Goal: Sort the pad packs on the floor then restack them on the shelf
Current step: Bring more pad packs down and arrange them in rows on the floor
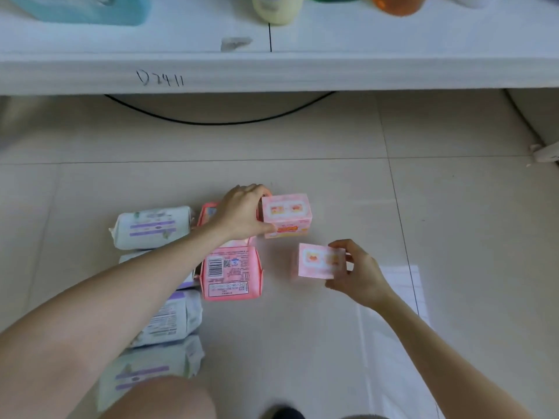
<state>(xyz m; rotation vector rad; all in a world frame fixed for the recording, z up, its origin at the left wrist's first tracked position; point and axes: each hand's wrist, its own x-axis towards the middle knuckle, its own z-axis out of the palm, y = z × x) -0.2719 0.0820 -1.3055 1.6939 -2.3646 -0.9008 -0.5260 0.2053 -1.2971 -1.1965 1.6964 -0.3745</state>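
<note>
Several soft white pad packs with purple stripes (152, 226) are lying in a column on the pale beige tiled floor (332, 176), with flat pink plastic pad packs (231, 275) lying just beside them. A white shelf (363, 71) is running across the top, and a black cable (217, 123) is sagging beneath it. The left hand (242, 213) is gripping a small pink boxy pad pack (286, 216) standing on the floor. The right hand (361, 275) is pinching a similar small pink pack (320, 261), too blurred to tell whether it is touching the floor. The left forearm (136, 285) is hiding parts of both columns. A cream bottle (276, 9), a blue tub (90, 10) and an orange container (397, 4) on the shelf are being cut off at the top edge.
</note>
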